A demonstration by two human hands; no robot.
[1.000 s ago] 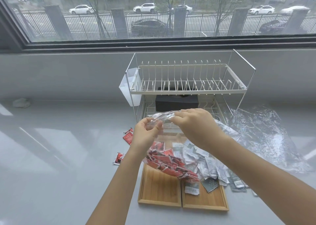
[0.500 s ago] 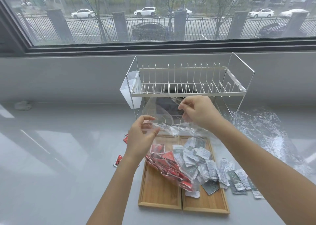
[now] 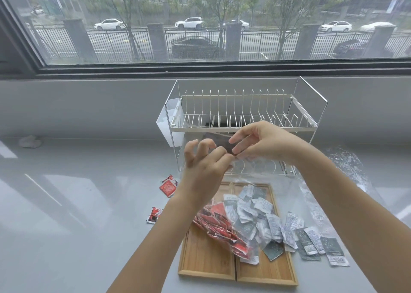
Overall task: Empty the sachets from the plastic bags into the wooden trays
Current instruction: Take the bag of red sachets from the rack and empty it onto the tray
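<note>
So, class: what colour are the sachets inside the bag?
Red, with dark print, sachets in the bag; head view.

No print here can be read. The grey sachets (image 3: 262,217) carry lines of small dark text, too fine to make out; the red sachets (image 3: 168,187) show a white pattern, likewise illegible.

left hand (image 3: 203,172): raised, thumb-forefinger grip pinched | right hand (image 3: 264,143): raised beside it, pinching

head: worn, faces forward-down | near both hands (image 3: 222,159) | window (image 3: 200,25) behind, seemingly wide-angle
</note>
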